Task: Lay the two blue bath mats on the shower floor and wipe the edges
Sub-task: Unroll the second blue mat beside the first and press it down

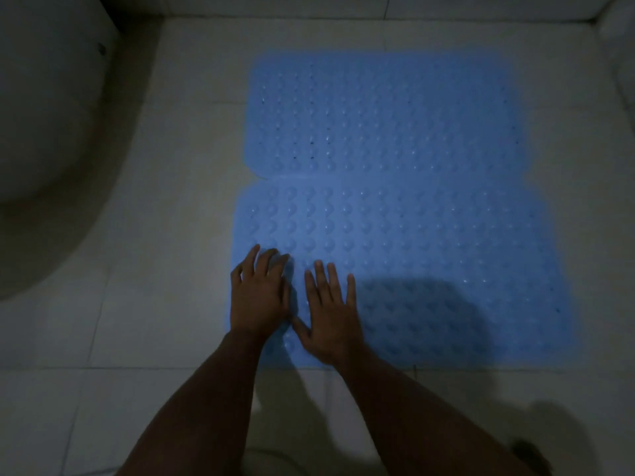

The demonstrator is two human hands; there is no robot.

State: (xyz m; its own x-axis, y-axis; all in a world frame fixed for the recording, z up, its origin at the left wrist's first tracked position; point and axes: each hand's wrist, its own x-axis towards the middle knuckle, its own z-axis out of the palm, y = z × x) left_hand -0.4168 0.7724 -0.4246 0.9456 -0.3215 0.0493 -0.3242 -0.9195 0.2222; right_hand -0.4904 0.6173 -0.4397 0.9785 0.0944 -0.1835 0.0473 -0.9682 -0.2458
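Both mats lay flat on the tiled floor (165, 235), bumps up, under dim light. The near mat (429, 269) sat directly under the hands; the far mat (385, 115) lay beyond the fingertips, its near edge meeting the near mat's far edge along one seam, with a small notch showing at the seam's left end. The far mat was set slightly to the right of the near one at that end. Left hand (259, 293) rested palm down on the near mat's left margin, fingers straight and slightly spread, nothing held; its outer fingers reached about to the mat's left edge, exact overlap with the tile not resolvable. Right hand (330, 310) lay just beside it, also palm down on the near mat, fingers straight and fanned, thumb angled toward the left hand and close to or touching it; contact could not be confirmed. Neither hand curled round or pinched anything. Both forearms came in from the near side, crossing the mat's near edge. A shadow covered the mat just right of the right hand. Well to the left of the left hand stood a pale rounded fixture (44, 149), apart from the mats. A wall base (343, 8) ran beyond the far mat.
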